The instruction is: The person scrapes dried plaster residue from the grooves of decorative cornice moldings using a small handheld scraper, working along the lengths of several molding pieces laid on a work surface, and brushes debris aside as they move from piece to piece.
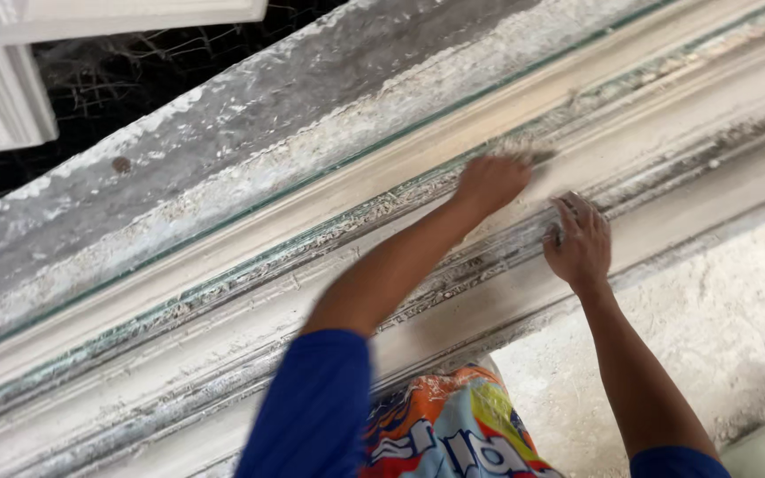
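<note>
Both arms reach up from the bottom of the frame to a dusty window frame that runs on a slant from lower left to upper right. The left hand, just right of centre, is closed in a fist around what looks like a small brush; only its blurred, bristly tip shows past the knuckles, pressed into one of the grimy grooves, likely so the bristles can get into the channel. The right hand, a little lower and to the right, lies on the next ridge of the frame with fingers loosely curled; something thin and dark may sit under them, but I cannot tell whether it grips anything or only braces there for steadiness.

Above the grooves, a streaked, dirty glass pane fills the upper middle. At the upper left is a white shutter with dark netting behind it. A bright printed bag sits at the bottom centre, beside rough pale plaster at the lower right.
</note>
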